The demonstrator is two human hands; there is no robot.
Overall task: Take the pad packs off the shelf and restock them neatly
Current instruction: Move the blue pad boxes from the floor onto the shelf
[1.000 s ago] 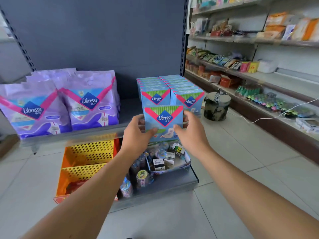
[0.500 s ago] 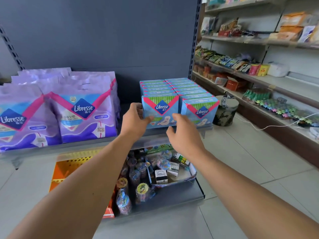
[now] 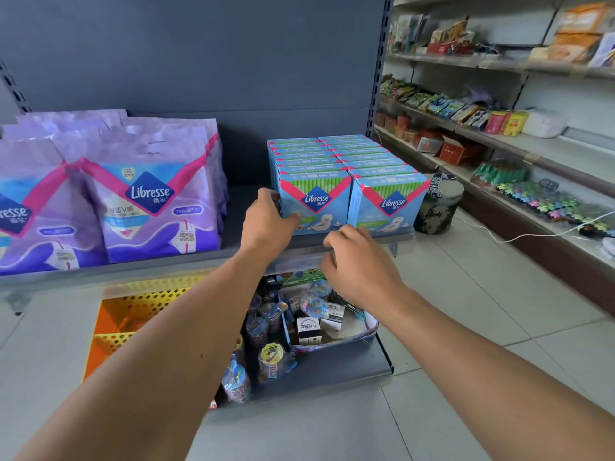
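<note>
1. Two rows of small blue cardboard Libresse pad boxes with pink chevrons and green stripes [image 3: 346, 181] standing on the grey metal shelf [image 3: 233, 207], side by side at its right end, fronts facing out.
2. Front box of the left row [image 3: 316, 202] upright at the shelf's front edge, touching the front box of the right row [image 3: 387, 207] beside it.
3. Left hand [image 3: 266, 224] at the left side of that front left box, fingers curled around its left edge, thumb lying across the lower front: grasping the box.
4. Right hand [image 3: 359, 261] just below and in front of the two front boxes, over the shelf lip, fingers loosely curled and holding nothing; fingertips near the lower edge of the boxes, contact not clear.
5. Large purple plastic Libresse pad bags [image 3: 149, 191] lined up in rows on the left part of the same shelf, well apart from the blue boxes, upright with labels forward.
6. Lower grey shelf [image 3: 332, 371] underneath, carrying an orange and yellow perforated plastic basket [image 3: 133, 314] at left and an open cardboard tray of small mixed goods [image 3: 319, 321] at right.
7. Camouflage-patterned round bin [image 3: 436, 207] on the tiled floor right of the shelf, beside a long wall rack of snacks [image 3: 466, 108].
</note>
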